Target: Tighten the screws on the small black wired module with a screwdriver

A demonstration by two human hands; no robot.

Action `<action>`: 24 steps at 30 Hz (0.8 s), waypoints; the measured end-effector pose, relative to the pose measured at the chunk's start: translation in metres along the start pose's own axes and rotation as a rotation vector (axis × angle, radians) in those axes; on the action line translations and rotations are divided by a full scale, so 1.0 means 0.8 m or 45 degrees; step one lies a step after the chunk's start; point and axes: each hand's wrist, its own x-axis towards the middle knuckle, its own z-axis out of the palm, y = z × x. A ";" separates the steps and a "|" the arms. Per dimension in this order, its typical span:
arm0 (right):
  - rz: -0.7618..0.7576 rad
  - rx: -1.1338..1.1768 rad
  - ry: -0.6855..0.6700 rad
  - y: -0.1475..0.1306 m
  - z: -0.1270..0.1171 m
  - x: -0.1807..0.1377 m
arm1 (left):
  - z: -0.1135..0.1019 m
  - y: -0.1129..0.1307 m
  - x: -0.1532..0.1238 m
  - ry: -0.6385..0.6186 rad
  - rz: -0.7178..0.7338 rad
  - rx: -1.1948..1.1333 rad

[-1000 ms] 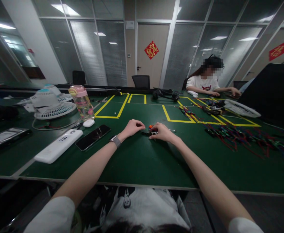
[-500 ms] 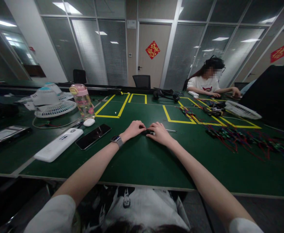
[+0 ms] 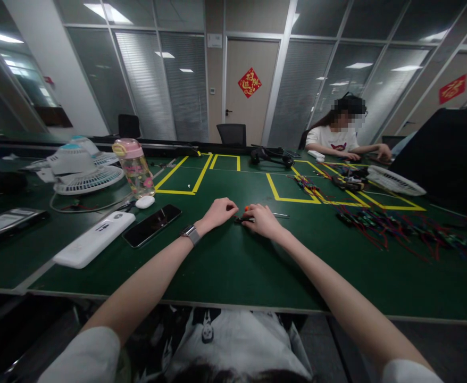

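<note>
Both my hands rest on the green table (image 3: 225, 266), far out in front of me. My left hand (image 3: 218, 210), with a watch at the wrist, is curled shut beside a small dark part (image 3: 241, 218). My right hand (image 3: 262, 219) is closed on that small dark part, which shows a bit of orange at its top. The two hands almost touch. A thin metal pin (image 3: 281, 215) lies just right of my right hand.
A black phone (image 3: 152, 225), a white flat device (image 3: 94, 239), a white mouse (image 3: 145, 201), a pink-lidded bottle (image 3: 133, 167) and a fan (image 3: 88, 170) lie to the left. Red-and-black wire bundles (image 3: 397, 226) spread on the right. Another person (image 3: 339, 135) works at the far right.
My hands pressed together over the small part half a second ago and have drawn slightly apart again; the orange tip shows once more.
</note>
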 end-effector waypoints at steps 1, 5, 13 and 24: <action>-0.006 -0.005 -0.001 0.002 -0.002 -0.005 | 0.000 -0.001 -0.001 0.000 0.004 0.001; 0.008 0.021 0.008 0.019 -0.006 -0.039 | -0.002 -0.004 -0.004 -0.014 -0.007 -0.026; 0.388 -0.129 0.088 0.109 -0.014 -0.145 | -0.007 0.000 -0.010 -0.064 -0.048 -0.058; 1.079 -0.354 0.104 0.205 -0.033 -0.156 | -0.003 0.012 -0.013 -0.075 -0.026 -0.077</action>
